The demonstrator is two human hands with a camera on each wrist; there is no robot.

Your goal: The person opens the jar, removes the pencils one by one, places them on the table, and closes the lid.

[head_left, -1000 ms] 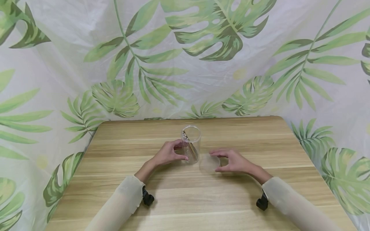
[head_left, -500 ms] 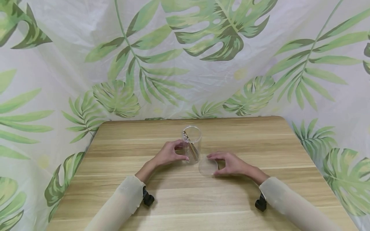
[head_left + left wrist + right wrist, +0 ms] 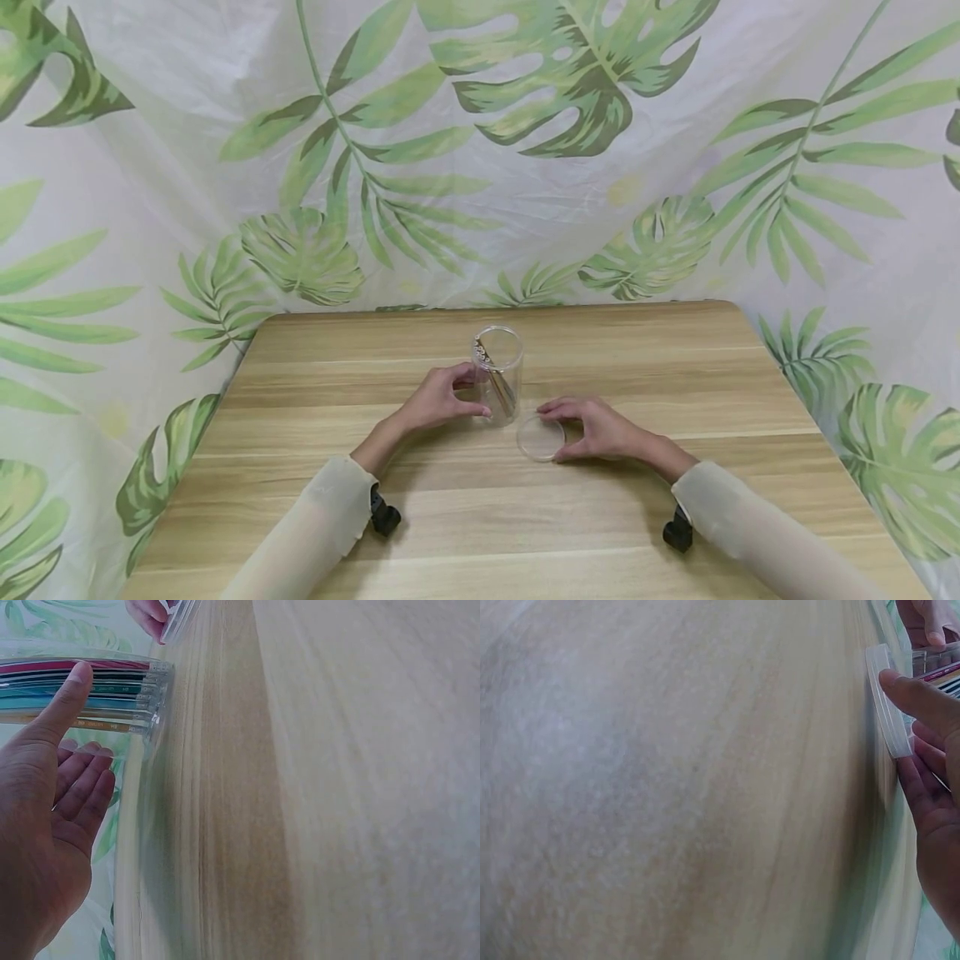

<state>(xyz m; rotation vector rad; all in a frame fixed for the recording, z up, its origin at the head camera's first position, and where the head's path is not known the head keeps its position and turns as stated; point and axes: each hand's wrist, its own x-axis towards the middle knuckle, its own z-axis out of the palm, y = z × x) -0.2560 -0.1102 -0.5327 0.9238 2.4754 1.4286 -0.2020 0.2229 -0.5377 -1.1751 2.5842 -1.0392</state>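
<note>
A pale cloth (image 3: 480, 179) printed with green leaves is filling the upper half of the head view and hanging down both sides, while the surface (image 3: 480, 517) is spreading its light, streaked wood grain across the lower half, its far corners rounding off. Two cream sleeves (image 3: 300, 529) are reaching in from the lower left and lower right of the frame. Just left of centre, the left hand (image 3: 441, 397) is holding the clear jar (image 3: 512, 377), its grip curving round the side with thumb and fingers set apart. Right of centre, the right hand (image 3: 600, 427) is pinching the clear round lid (image 3: 541, 438), its grip closing on the edge between thumb and fingers. The jar is standing upright and open-topped at mid-frame; the lid is lying level just beside its base, toward the lower right. Inside the jar, several pencils (image 3: 116, 690) are leaning toward the upper-left rim, showing red, black, teal and golden yellow in the left wrist view.
</note>
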